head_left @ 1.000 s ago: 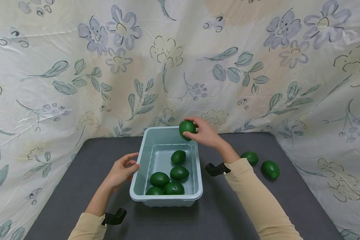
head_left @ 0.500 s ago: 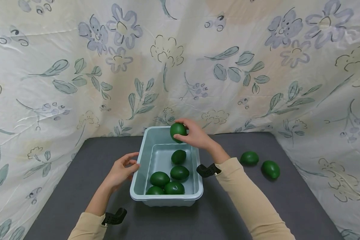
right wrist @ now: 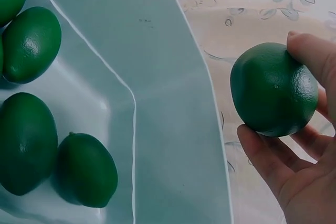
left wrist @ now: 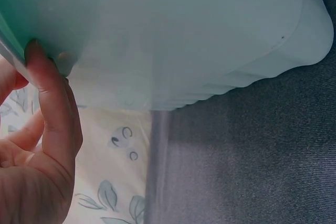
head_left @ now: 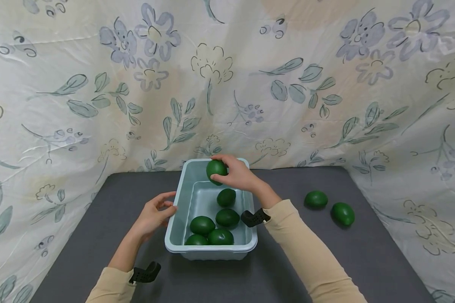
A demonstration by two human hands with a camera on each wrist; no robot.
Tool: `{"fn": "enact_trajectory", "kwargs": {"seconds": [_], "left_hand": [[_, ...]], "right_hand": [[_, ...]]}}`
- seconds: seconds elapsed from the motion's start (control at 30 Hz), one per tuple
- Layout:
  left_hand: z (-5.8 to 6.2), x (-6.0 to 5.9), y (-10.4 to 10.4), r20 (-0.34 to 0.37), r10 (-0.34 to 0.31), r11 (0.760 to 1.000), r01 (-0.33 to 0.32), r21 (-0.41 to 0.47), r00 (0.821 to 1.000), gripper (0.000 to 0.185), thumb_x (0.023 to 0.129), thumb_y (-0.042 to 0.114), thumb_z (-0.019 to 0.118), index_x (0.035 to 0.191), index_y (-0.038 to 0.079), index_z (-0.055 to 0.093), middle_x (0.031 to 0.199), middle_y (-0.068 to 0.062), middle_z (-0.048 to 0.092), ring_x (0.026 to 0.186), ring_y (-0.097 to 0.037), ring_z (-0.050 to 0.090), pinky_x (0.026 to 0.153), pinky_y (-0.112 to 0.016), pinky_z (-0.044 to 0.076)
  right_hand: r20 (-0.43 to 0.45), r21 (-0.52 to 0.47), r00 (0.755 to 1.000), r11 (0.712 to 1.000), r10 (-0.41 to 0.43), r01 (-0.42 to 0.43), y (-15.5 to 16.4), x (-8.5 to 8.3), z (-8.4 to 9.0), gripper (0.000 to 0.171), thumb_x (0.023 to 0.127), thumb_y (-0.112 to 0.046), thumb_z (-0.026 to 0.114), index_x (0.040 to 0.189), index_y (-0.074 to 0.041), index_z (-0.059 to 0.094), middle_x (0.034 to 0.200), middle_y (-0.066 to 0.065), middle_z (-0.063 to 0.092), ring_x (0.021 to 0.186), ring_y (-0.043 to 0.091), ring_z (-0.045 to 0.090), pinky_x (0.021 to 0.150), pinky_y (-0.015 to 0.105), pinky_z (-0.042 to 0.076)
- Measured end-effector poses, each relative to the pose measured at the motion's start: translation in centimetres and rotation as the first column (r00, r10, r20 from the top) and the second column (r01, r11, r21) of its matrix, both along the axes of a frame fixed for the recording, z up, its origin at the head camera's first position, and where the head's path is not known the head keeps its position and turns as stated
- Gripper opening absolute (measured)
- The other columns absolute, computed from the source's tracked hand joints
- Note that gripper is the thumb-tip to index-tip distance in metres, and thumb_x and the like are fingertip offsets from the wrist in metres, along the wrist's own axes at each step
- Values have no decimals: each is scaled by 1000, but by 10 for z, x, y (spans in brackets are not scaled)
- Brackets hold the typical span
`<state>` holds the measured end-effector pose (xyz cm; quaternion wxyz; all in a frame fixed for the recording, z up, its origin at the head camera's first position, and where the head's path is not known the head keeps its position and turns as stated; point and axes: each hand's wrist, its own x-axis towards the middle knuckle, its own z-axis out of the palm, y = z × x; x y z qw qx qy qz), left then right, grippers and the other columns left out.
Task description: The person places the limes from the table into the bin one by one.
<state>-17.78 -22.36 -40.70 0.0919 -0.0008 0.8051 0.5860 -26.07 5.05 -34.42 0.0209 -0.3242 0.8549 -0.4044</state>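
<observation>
A pale blue plastic tub [head_left: 176, 206] stands on the dark grey table and holds several green limes [head_left: 214, 225]. My right hand [head_left: 233, 173] grips another green lime [head_left: 216, 169] above the tub's far end; the right wrist view shows that lime [right wrist: 273, 88] in my fingers over the tub wall [right wrist: 173, 129]. My left hand [head_left: 155, 212] holds the tub's left rim, fingers curled against it. In the left wrist view a fingertip [left wrist: 39, 66] presses on the tub's outer wall [left wrist: 173, 35].
Two more green limes [head_left: 316, 198] [head_left: 342, 213] lie on the grey table [head_left: 345, 252] to the right of the tub. A floral cloth [head_left: 227, 84] hangs behind and on both sides of the table.
My right hand has carried the lime leftward and slightly down, from above the tub's far right corner to over its far end. The left hand has not moved.
</observation>
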Motion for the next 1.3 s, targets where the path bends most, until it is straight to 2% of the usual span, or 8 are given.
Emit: {"fn": "enact_trajectory", "kwargs": {"seconds": [0.43, 0.6, 0.77, 1.0, 1.17, 1.3], "left_hand": [[-1, -1, 0, -2, -11, 1000, 11, 12, 1000, 52, 90, 17, 60, 137, 12, 39, 106, -19, 54, 75, -21, 62, 61, -38, 53], [-1, -1, 1, 1, -7, 1000, 7, 8, 1000, 52, 89, 17, 60, 137, 12, 40, 107, -19, 54, 75, -21, 62, 61, -38, 53], [-1, -1, 2, 3, -2, 1000, 2, 3, 1000, 52, 89, 17, 60, 137, 12, 40, 107, -19, 55, 76, -21, 62, 62, -39, 53], [0, 0, 1, -8, 3, 1000, -3, -8, 1000, 50, 89, 17, 60, 136, 12, 41, 105, -19, 55, 79, -20, 60, 63, -37, 53], [0, 1, 1, -2, 8, 1000, -8, -11, 1000, 50, 89, 18, 60, 136, 12, 42, 104, -18, 55, 80, -21, 60, 65, -38, 53], [0, 1, 1, 4, 11, 1000, -11, -9, 1000, 51, 89, 18, 60, 136, 13, 42, 104, -18, 55, 81, -21, 60, 65, -38, 53]], "right_hand": [[-11, 67, 1000, 998, 0, 0, -11, 5, 0, 58, 86, -28, 64, 137, -10, 42, 133, 8, 46, 105, 21, 53, 79, 32, 48], [-1, 70, 1000, 998, 5, -5, -11, 4, -2, 57, 88, -29, 61, 139, -13, 40, 138, 8, 41, 118, 25, 48, 92, 38, 44], [2, 78, 1000, 997, 7, -7, -6, 2, -6, 56, 90, -31, 59, 140, -14, 39, 142, 6, 38, 127, 24, 40, 102, 39, 36], [-22, 47, 1000, 999, 16, -15, 3, 3, -5, 54, 90, -29, 59, 138, -14, 41, 141, 5, 40, 129, 21, 39, 104, 39, 34], [-25, 0, 1000, 1000, 11, -11, 11, 8, -3, 53, 90, -28, 59, 138, -13, 41, 140, 5, 40, 127, 25, 40, 98, 45, 39], [-28, -39, 999, 999, -27, 25, 18, 14, -1, 50, 90, -26, 59, 136, -14, 44, 136, 5, 43, 123, 24, 43, 95, 44, 42]]}}
